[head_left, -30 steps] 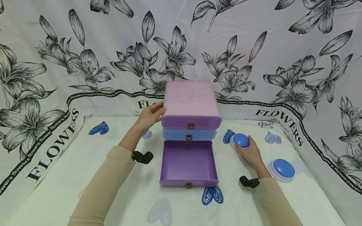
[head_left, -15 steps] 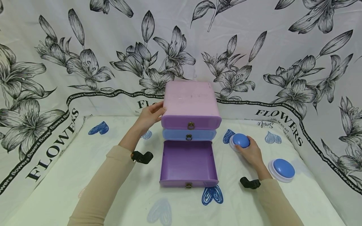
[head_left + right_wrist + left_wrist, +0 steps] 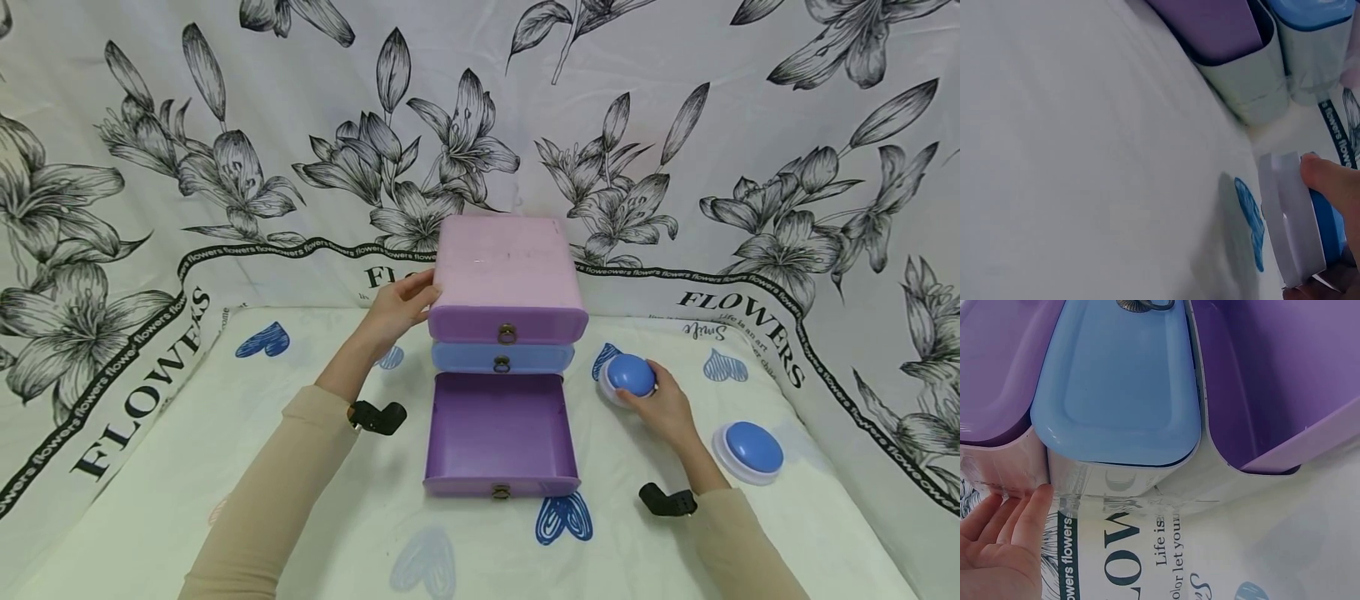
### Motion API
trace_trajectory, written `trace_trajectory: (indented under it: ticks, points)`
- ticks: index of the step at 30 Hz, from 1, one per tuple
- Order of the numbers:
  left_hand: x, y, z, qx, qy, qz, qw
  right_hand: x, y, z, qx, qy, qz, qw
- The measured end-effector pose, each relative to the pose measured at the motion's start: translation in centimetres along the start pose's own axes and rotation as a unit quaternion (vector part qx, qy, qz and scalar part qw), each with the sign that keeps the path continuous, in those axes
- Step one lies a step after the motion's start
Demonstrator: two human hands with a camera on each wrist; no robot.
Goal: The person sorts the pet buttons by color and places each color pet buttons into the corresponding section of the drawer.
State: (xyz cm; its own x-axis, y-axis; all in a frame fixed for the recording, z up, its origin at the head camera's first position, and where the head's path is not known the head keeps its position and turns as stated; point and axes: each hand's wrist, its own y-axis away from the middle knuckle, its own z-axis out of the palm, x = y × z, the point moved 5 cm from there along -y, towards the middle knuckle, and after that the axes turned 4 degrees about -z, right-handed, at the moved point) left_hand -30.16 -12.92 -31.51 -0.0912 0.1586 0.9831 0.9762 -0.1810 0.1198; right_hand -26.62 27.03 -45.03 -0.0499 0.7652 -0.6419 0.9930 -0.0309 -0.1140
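Note:
A small drawer unit [image 3: 510, 262] with a pink top stands at the back centre. Its bottom purple drawer [image 3: 498, 429] is pulled out, with nothing inside; the blue drawer [image 3: 1122, 381] and the purple drawer above it are closed. My left hand [image 3: 399, 307] rests straight fingertips against the unit's pink left side, as the left wrist view also shows. With thumb and fingers, my right hand [image 3: 666, 410] grips a round push button [image 3: 630, 375] with a blue dome and white base. In the right wrist view this button is tilted, its base facing left, with a shadow on the cloth beside it.
A second blue-domed push button [image 3: 753, 447] lies to the right, beside the right forearm. White cloth [image 3: 315, 533] with printed hearts covers the surface. Behind hangs a flower-printed sheet [image 3: 337, 83].
My right hand has shifted slightly left with the push button, towards the drawer unit. The left hand and the drawers have stayed where they were.

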Motion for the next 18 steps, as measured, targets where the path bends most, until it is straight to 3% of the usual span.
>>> trace_trajectory:
  ticks: [7,18]
  points:
    - [0.1,0.0,0.0,0.002,0.002,0.002,1.0000,-1.6,1.1,-0.4,0.000,-0.002,-0.033,0.9995]
    - [0.0,-0.1,0.0,0.006,0.014,0.000,0.9999,-5.9,3.0,-0.2,-0.048,-0.015,-0.083,0.9953]
